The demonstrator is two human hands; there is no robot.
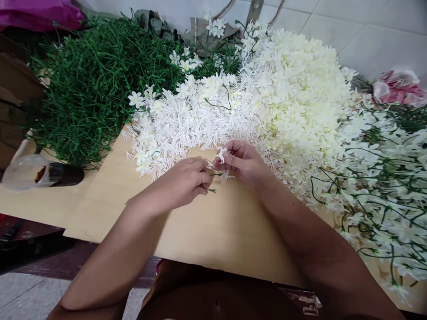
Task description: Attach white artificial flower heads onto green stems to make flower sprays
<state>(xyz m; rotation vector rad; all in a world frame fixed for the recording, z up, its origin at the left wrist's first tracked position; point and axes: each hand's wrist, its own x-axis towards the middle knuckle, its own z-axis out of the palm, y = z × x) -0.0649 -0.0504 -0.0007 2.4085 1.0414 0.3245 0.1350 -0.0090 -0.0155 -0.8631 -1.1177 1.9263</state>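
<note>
My left hand (pixel 182 182) is closed on a green plastic flower stem (pixel 212 190), whose lower tip pokes out below the fingers. A small white artificial flower (pixel 227 175) shows at the stem's other end. Close beside it, my right hand (pixel 247 163) pinches a white artificial flower head (pixel 221 154) between thumb and fingertips. The fingertips of both hands almost meet, and the exact contact between the parts is hidden. Just beyond the hands lies a heap of thin white flower pieces (pixel 207 120), running into a pile of creamy white petals (pixel 296 89).
Cardboard (pixel 213 240) covers the table under my hands. A large heap of green stems (pixel 86 84) lies at back left, near a clear plastic cup (pixel 25 173). Stemmed white flowers (pixel 393 213) spread on the right. Behind stands a tiled wall (pixel 383 40).
</note>
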